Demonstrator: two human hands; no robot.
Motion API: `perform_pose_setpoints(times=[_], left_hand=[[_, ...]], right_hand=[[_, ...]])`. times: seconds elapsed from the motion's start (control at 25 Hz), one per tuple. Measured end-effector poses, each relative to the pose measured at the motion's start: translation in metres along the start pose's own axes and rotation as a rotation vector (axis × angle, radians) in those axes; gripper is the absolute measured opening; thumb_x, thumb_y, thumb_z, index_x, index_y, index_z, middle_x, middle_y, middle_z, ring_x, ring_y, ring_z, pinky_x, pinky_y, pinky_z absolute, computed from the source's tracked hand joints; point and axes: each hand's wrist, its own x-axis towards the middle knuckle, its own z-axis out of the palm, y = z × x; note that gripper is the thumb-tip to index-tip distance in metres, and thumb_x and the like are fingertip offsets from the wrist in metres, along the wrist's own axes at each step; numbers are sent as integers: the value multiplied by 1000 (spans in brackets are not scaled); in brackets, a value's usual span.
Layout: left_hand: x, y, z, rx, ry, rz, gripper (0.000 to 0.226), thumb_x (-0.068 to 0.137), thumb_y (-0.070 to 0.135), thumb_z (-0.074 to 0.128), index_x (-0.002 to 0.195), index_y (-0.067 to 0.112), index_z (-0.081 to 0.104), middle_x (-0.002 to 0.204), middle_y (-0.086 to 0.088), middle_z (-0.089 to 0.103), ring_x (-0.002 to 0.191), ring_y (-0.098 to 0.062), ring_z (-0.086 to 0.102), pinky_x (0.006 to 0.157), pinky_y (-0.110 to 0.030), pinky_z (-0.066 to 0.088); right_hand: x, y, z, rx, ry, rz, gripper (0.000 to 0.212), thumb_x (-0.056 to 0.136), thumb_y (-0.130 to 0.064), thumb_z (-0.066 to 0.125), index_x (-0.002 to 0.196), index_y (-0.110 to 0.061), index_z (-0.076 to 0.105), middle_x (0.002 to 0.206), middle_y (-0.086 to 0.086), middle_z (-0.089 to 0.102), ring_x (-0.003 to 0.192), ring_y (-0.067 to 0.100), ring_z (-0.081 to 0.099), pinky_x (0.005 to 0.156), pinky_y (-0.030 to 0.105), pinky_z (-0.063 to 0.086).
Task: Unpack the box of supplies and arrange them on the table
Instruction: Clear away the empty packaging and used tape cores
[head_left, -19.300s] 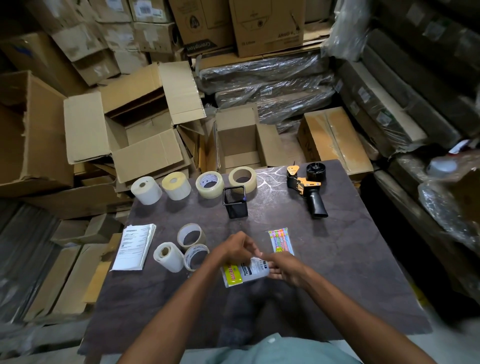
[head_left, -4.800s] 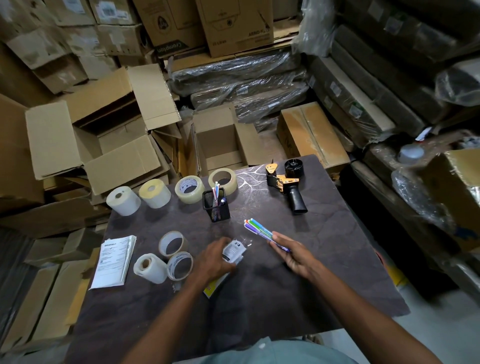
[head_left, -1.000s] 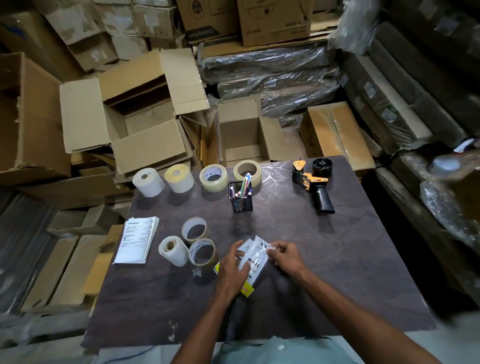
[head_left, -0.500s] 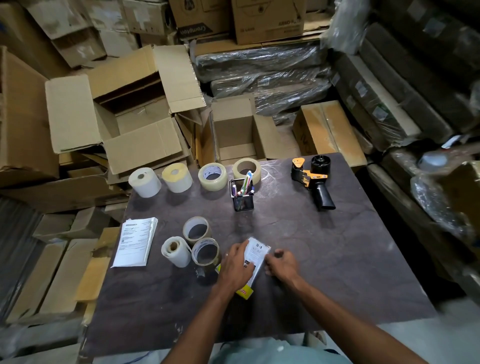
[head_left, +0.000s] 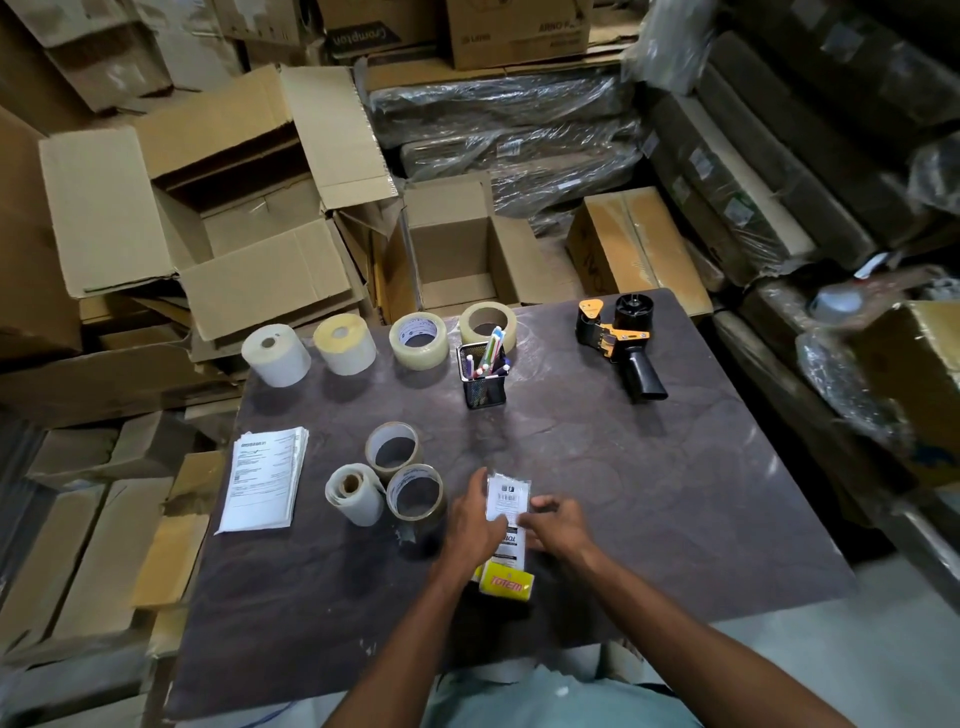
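Observation:
On the dark table my left hand and my right hand both hold a flat white plastic packet with a barcode. It lies over a yellow "TOTEM" pack. A black mesh pen cup with several coloured pens stands farther back. Behind it is a row of rolls: a white roll, a yellow-topped roll, a clear tape roll and a tan tape roll. Three more rolls cluster left of my hands.
A black and orange tape dispenser lies at the table's back right. A stack of printed papers sits at the left edge. An open empty cardboard box stands behind the table, among many other boxes and wrapped bundles.
My hands have drawn the white packet together and turned it upright over the yellow pack. Since the older frames the coloured pens went into the mesh cup.

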Motion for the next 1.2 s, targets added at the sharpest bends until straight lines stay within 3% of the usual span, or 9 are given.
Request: perform_pose_setpoints(times=[0.08,0.16,0.36,0.52,0.68,0.8,0.96,1.04,1.2], left_hand=[[-1,1,-3,-62,-5,-8,68,83,12,63,144,27,39,122,-2,68,104,-19,67,85,-32,54],[-1,1,-5,-151,-7,-10,64,84,8,64,141,28,42,116,-1,70,96,-16,69,80,-31,57],[-5,5,-9,-447,67,65,59,84,-4,66,124,37,50,107,-3,73,87,-9,72,74,-31,60],[-15,15,-13,-662,173,39,52,86,-8,66,126,22,53,102,-1,73,83,-5,72,66,-21,56],[-20,15,-12,-776,216,10,53,88,-6,67,134,14,50,110,-7,73,90,-11,73,69,-22,57],[-27,15,-13,-719,235,15,49,91,4,66,136,18,51,112,-6,72,90,-9,71,71,-22,56],[-50,-5,-18,-485,464,79,37,92,13,66,127,25,60,113,5,65,92,-2,65,73,-12,52],[-61,-20,-18,-396,580,78,31,92,15,66,119,29,61,116,7,56,94,-7,63,74,-20,55],[-65,-34,-19,-312,827,-62,25,86,14,73,108,18,61,116,-3,42,98,-22,56,87,-33,52]], right_hand=[[-13,-10,1,34,-46,23,15,85,4,63,89,-8,56,73,10,68,49,14,63,42,26,50],[-16,-12,-2,37,-90,12,7,87,-2,60,90,-6,64,74,10,69,51,11,61,41,19,43],[-21,-18,-9,68,-216,-98,23,90,0,59,111,0,66,104,21,74,86,29,71,73,35,58],[-33,-31,-14,182,-280,-216,45,90,3,64,128,-19,53,93,19,70,81,29,69,67,36,59],[-35,-41,-17,63,-339,-287,26,93,3,62,116,-9,66,102,20,74,85,31,72,73,38,60],[-30,-43,-19,68,-295,-240,26,93,7,59,114,-2,70,104,22,74,79,24,73,67,31,60],[-18,-43,-33,136,-221,-178,28,91,10,58,117,5,68,101,23,74,69,19,72,63,29,61],[-13,-44,-40,160,-207,-159,27,91,10,58,116,5,68,99,24,73,66,18,72,60,28,60],[-13,-48,-45,184,-229,-134,25,92,10,56,112,2,70,98,22,74,65,19,73,55,27,59]])
